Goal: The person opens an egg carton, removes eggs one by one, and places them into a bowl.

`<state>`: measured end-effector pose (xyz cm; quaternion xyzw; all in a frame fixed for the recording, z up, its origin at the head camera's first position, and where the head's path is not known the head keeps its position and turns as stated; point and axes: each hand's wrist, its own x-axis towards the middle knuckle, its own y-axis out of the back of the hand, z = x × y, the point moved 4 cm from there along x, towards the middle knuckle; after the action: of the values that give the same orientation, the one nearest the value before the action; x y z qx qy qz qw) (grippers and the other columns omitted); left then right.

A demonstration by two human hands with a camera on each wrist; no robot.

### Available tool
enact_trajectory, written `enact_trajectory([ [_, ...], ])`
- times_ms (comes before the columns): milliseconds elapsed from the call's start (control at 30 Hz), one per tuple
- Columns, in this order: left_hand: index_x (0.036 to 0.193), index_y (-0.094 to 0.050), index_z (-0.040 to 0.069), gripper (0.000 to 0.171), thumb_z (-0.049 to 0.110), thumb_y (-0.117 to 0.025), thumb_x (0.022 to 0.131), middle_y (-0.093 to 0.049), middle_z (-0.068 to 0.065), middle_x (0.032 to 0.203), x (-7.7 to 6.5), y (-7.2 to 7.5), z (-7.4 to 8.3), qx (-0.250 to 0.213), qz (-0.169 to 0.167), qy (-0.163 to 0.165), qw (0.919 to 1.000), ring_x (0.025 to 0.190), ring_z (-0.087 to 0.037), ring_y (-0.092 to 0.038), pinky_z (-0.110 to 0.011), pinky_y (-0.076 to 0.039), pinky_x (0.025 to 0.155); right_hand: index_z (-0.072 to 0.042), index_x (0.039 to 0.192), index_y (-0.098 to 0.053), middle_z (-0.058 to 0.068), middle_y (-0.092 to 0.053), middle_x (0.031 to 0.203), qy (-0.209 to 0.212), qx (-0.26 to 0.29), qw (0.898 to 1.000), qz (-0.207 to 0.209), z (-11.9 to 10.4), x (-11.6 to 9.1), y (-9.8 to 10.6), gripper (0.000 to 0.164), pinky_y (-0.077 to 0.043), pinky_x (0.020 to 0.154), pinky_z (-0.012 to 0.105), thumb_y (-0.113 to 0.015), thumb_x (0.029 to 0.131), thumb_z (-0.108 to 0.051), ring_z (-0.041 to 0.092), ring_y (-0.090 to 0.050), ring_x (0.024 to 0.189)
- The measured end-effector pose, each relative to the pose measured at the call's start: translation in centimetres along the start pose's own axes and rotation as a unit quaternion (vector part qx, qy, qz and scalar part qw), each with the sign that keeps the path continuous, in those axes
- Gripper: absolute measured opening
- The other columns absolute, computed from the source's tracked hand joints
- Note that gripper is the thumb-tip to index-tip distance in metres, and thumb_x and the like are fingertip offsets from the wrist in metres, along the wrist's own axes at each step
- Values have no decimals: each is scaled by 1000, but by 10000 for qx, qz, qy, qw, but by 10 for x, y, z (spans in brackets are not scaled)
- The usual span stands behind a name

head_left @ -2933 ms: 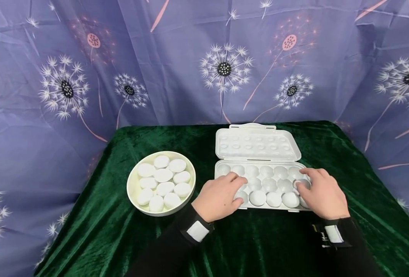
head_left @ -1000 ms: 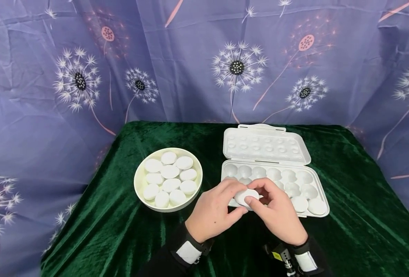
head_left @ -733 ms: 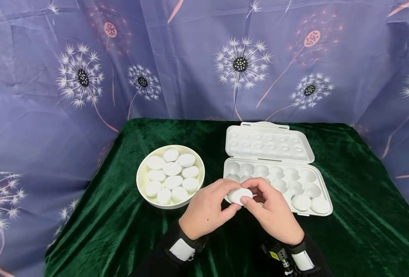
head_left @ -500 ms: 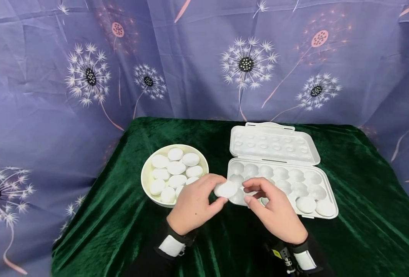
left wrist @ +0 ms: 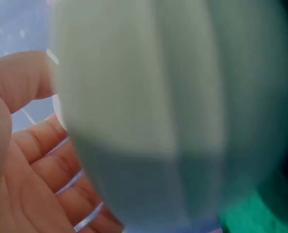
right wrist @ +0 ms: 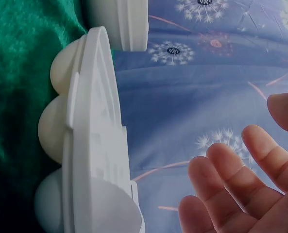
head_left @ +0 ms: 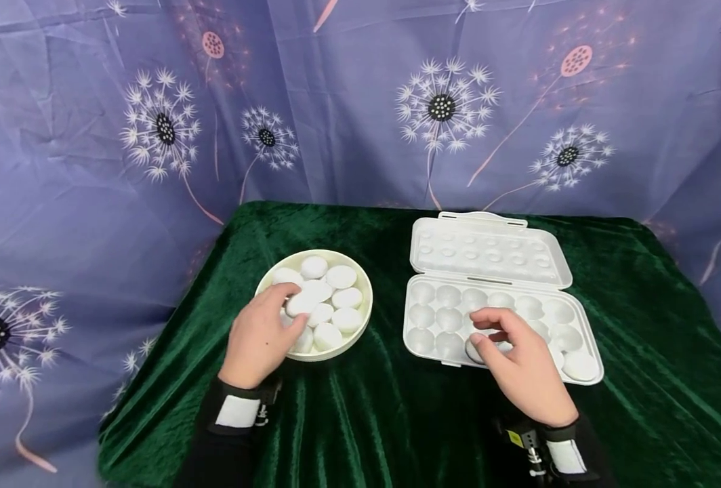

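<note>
My left hand (head_left: 259,335) pinches a white egg (head_left: 301,305) between thumb and forefinger, over the left side of a cream bowl (head_left: 368,288). Several more white eggs lie in that bowl. In the left wrist view the bowl's outer wall (left wrist: 119,97) hides most of the egg. My right hand (head_left: 528,366) hovers over the front row of a white egg box (head_left: 410,325), its fingers bent loosely with nothing between them. Close by its thumb an egg (head_left: 474,350) sits in a cup, and another egg (head_left: 579,366) fills the front right corner. The right hand hides the cups between.
The egg box's lid (head_left: 488,252) lies folded back behind its base. Dark green velvet (head_left: 360,413) covers the table, with a gap between bowl and box. A purple dandelion-print curtain (head_left: 348,122) hangs behind the table.
Both hands met round an egg over the box; the right let go of it. The left hand has carried that egg leftward to the bowl, while the right has shifted slightly right.
</note>
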<state>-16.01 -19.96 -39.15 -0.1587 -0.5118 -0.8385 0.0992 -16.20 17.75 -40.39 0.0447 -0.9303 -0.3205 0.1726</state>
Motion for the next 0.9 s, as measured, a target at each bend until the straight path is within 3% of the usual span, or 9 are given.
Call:
enact_trajectory([
  [167, 122, -67, 12, 38, 25, -76, 88, -69, -5, 110, 2, 0, -19, 85, -303, 298, 9991, 102, -28, -61, -52, -41, 93, -19, 122, -65, -5, -64, 122, -130, -124, 9998, -20, 4, -1, 4, 21, -51, 77, 24, -65, 100, -20, 10, -62, 96],
  [333, 122, -69, 11, 37, 24, -75, 87, -70, -7, 120, 3, -6, -20, 246, -348, 238, 9988, 113, -32, -59, -55, -35, 98, -19, 121, -65, -4, -64, 122, -188, -196, 9996, 20, 4, -4, 8, 20, -51, 77, 23, -65, 101, -21, 12, -63, 96],
  [500, 122, -71, 11, 38, 23, -78, 86, -71, -9, 120, 4, -8, -19, 479, -339, 176, 9981, 114, -33, -59, -55, -35, 98, -18, 120, -65, -4, -64, 121, -224, -214, 9995, 114, 9, -7, 11, 20, -49, 77, 19, -65, 100, -19, 10, -63, 95],
  [700, 132, -66, 11, 46, 22, -76, 88, -61, -10, 136, -4, -8, -14, 248, -413, 26, 9988, 125, -36, -51, -59, -33, 101, -17, 120, -65, -3, -64, 121, -341, -265, 9990, 123, 15, -11, 14, 19, -47, 79, 15, -63, 101, -19, 7, -63, 95],
  [900, 130, -65, 11, 47, 20, -79, 86, -52, -15, 143, -13, 1, 7, -156, -9, -427, 9990, 130, -39, -46, -61, -33, 102, -17, 120, -66, -4, -64, 122, -407, -278, 9985, 222, 20, -12, 19, 20, -48, 76, 16, -65, 100, -20, 6, -63, 94],
])
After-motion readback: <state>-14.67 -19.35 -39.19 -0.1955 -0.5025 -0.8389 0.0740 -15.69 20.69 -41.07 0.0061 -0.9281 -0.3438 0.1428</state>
